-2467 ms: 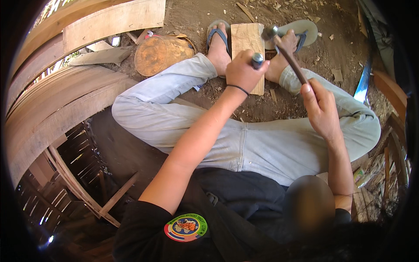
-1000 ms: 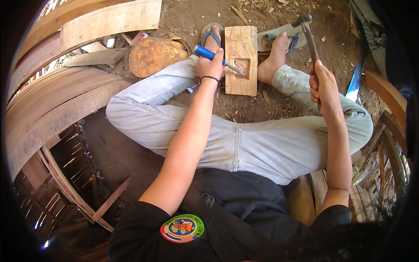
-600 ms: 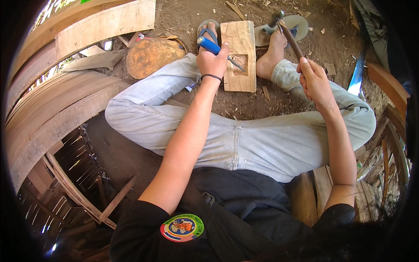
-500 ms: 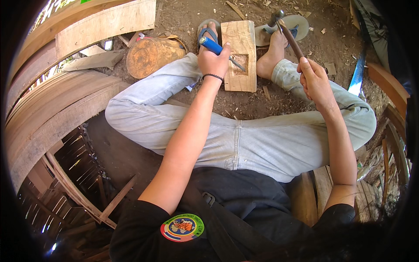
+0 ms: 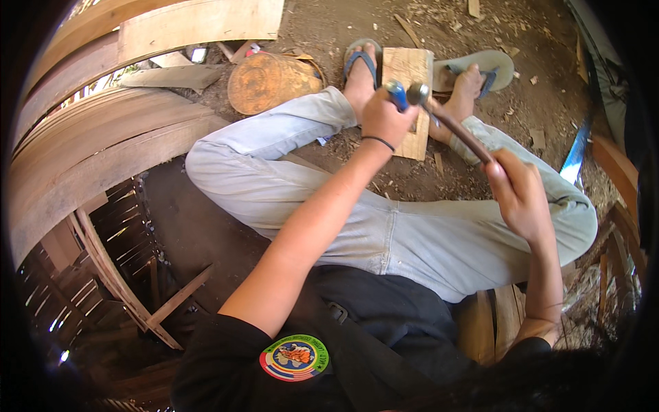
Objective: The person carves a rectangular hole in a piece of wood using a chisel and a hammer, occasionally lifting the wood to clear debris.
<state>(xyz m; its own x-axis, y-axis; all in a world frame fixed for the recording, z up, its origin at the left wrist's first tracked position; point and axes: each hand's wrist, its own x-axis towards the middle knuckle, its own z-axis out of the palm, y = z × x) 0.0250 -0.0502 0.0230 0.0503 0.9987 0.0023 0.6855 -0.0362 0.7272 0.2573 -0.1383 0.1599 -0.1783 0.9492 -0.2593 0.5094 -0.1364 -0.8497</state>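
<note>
My left hand (image 5: 388, 122) is closed round the blue handle of a chisel (image 5: 397, 95), held over a pale wooden block (image 5: 406, 65). The block lies on the ground between my feet. In this view my hand covers the chisel's blade and the block's recess. My right hand (image 5: 519, 192) grips the brown handle of a hammer (image 5: 467, 137). The round metal head of the hammer is beside the top of the chisel handle; whether they touch I cannot tell.
A round wooden stump (image 5: 271, 84) stands left of my feet. Stacked planks (image 5: 103, 151) fill the left side. A blue saw blade (image 5: 575, 154) lies to the right by a reddish board (image 5: 619, 172). Wood chips litter the dirt floor (image 5: 329, 24).
The hammer head has come down and left to the chisel's top. The chisel has swung more upright. My view has shifted, so the block and feet appear further right.
</note>
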